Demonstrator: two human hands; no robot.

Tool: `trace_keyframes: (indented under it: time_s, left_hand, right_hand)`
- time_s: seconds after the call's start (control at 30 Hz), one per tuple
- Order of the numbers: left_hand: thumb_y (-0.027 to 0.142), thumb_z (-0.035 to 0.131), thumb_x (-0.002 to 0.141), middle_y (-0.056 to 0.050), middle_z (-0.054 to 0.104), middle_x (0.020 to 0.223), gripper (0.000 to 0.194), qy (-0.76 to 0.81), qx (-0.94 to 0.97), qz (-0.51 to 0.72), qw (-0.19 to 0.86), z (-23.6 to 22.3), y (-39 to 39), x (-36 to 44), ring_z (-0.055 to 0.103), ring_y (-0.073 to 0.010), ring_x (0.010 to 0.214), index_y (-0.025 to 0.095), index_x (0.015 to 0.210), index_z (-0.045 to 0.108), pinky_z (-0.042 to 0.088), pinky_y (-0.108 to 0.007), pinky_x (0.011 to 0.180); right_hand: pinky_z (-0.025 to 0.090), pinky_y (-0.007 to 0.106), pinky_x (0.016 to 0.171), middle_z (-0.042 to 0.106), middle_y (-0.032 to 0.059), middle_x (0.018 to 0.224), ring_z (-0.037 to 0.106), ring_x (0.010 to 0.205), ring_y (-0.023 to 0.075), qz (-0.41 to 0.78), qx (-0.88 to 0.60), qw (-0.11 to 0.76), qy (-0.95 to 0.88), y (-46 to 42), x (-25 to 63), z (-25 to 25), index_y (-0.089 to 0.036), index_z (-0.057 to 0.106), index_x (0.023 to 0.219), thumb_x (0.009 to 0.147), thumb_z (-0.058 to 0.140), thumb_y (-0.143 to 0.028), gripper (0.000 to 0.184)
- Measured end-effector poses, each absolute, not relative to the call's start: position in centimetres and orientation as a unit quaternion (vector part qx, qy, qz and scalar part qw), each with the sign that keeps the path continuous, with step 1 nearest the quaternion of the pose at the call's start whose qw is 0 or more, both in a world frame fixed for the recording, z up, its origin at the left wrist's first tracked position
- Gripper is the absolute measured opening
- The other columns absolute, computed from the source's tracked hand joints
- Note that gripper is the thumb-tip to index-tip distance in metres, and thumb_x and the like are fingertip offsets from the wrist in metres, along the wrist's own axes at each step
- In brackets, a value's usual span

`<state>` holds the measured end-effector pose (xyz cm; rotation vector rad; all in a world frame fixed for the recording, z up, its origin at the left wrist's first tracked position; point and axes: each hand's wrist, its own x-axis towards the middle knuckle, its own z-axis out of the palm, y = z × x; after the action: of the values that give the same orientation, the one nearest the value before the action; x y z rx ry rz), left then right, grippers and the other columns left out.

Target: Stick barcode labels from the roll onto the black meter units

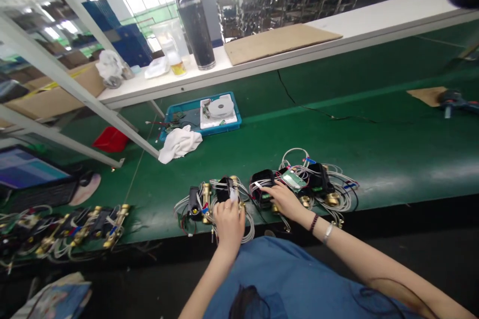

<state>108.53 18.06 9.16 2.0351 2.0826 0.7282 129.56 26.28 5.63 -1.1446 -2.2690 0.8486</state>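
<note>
My left hand [229,219] rests over a black housing [223,189] with brass fittings and grey cables. Its fingers curl down, and a whitish piece [234,194] shows at a fingertip; whether it is held or worn is unclear. To the right, my right hand [286,199] reaches left across another black housing [262,179], fingers stretched out and touching its cables. White covers the tip of one finger. Beside that hand lies a green circuit board [294,180] among grey cable loops [346,199]. A brass fitting [206,202] stands left of my left hand.
More cabled brass assemblies [86,227] line the bench edge at left. Behind are a white cloth [180,143], a blue tray [202,130] with a white reel, and a shelf [220,66] bearing a dark flask [196,30]. A power tool [454,101] lies far right.
</note>
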Motion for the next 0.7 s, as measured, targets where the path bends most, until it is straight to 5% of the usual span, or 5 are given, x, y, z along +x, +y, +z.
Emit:
trace_keyframes:
  time_s: [0.17,0.27,0.37,0.47,0.7]
  left_hand:
    - [0.026,0.074,0.074,-0.013,0.063,0.117,0.054,0.635,0.75,0.185,0.032,7.7,18.5,111.9,0.055,-0.0279,0.108,0.012,0.124,0.056,0.032,-0.048,0.107]
    - [0.026,0.075,0.073,-0.013,0.064,0.113,0.051,0.633,0.756,0.164,0.019,7.3,19.6,112.3,0.056,-0.0276,0.105,0.011,0.119,0.058,0.032,-0.051,0.106]
    - [0.031,0.074,0.074,-0.012,0.066,0.105,0.043,0.641,0.752,0.152,0.013,7.4,21.4,112.0,0.057,-0.0278,0.101,0.013,0.111,0.062,0.032,-0.054,0.105]
    - [0.035,0.076,0.072,-0.012,0.066,0.103,0.045,0.646,0.749,0.145,0.015,7.5,22.9,112.0,0.057,-0.0284,0.101,0.014,0.109,0.063,0.032,-0.054,0.104]
    - [0.036,0.077,0.071,-0.014,0.066,0.104,0.046,0.66,0.739,0.132,0.026,7.4,23.5,112.4,0.057,-0.0297,0.104,0.012,0.108,0.064,0.031,-0.053,0.104]
  right_hand:
    - [0.051,0.035,0.082,0.066,-0.0008,0.078,0.062,0.077,0.0171,0.393,-0.387,0.205,-0.809,27.9,129.9,7.7,-0.022,0.053,0.128,0.065,0.054,-0.001,0.066]
    - [0.052,0.025,0.064,0.065,-0.0059,0.07,0.062,0.064,0.0126,0.443,-0.376,0.204,-0.788,29.2,129.6,8.1,-0.024,0.053,0.126,0.065,0.058,-0.004,0.065]
    - [0.052,0.032,0.079,0.067,-0.0018,0.084,0.064,0.082,0.0154,0.441,-0.408,0.26,-0.756,30.7,129.6,8.1,-0.021,0.056,0.121,0.07,0.063,-0.01,0.053]
    - [0.047,0.041,0.09,0.063,0.0049,0.104,0.059,0.1,0.0192,0.416,-0.463,0.331,-0.709,31.5,130.2,7.8,-0.016,0.061,0.104,0.082,0.062,-0.023,0.023]
    - [0.052,0.03,0.066,0.061,-0.0004,0.081,0.06,0.069,0.0116,0.465,-0.491,0.34,-0.653,29.4,129.5,6.1,-0.014,0.058,0.102,0.092,0.054,-0.037,0.025]
